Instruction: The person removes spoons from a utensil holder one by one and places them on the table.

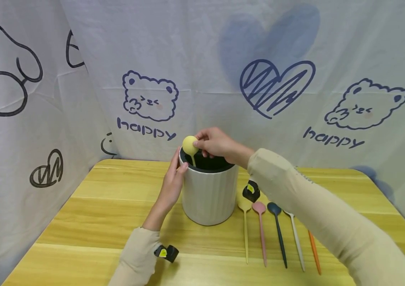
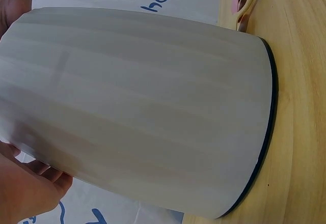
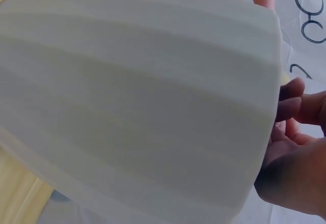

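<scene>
A white ribbed bin (image 1: 209, 194) with a dark inside stands upright on the table. My left hand (image 1: 172, 184) holds its left side near the rim, the thumb at the front and the fingers reaching round behind. Over the opening, my right hand (image 1: 215, 143) pinches a yellow spoon (image 1: 189, 145) by its round head. The spoon's thin handle points down into the bin, and its lower end is hidden inside. In the right wrist view the bin (image 3: 137, 96) hides most of the spoon, and the right hand (image 3: 298, 163) is seen past the rim.
Right of the bin lie a yellow spoon (image 1: 245, 230), a pink spoon (image 1: 261, 230), a dark blue spoon (image 1: 278, 230), a white spoon (image 1: 297, 240) and an orange spoon (image 1: 314, 252). My right sleeve covers some of their heads. A printed cloth (image 1: 206, 59) hangs behind the wooden table (image 1: 91, 222).
</scene>
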The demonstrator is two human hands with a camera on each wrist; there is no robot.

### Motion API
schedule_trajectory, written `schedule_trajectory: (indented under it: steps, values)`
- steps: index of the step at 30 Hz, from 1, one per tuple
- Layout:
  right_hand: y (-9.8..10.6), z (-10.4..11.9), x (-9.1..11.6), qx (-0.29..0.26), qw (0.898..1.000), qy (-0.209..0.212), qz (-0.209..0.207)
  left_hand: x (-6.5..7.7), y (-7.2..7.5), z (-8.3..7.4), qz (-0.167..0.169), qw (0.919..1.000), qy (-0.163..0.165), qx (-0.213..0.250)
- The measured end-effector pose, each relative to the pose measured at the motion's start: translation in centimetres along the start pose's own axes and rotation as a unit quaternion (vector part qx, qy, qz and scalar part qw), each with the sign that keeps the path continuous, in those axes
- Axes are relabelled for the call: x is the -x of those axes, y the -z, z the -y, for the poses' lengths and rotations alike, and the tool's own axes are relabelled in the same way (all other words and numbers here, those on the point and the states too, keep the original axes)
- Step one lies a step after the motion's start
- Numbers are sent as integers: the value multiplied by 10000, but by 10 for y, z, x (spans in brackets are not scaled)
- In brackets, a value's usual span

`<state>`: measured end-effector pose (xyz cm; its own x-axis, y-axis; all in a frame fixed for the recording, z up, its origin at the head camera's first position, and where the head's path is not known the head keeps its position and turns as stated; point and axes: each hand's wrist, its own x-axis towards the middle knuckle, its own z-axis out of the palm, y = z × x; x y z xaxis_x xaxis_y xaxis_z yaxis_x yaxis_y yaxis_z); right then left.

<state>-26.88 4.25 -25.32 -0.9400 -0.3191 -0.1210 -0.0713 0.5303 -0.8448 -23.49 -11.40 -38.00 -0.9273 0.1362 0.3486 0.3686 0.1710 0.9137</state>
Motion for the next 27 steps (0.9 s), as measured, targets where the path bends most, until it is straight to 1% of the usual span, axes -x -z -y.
schedule_trajectory:
  steps: [9,13,17,23,27]
  values:
    - [0,2,1,-239,9997,20,-104,0,-1,0,44,10000,-27,25]
    - [1,3,3,-403,9990,108,-160,0,-1,-1,34,10000,-35,24]
    - [3,5,7,-433,9986,224,-221,0,-1,-2,4,10000,-55,5]
    - [12,8,14,-433,9979,339,-355,1,-1,-2,-4,10000,-7,-60]
    - [20,12,18,-475,9971,417,-433,1,0,-3,-21,10000,-35,-60]
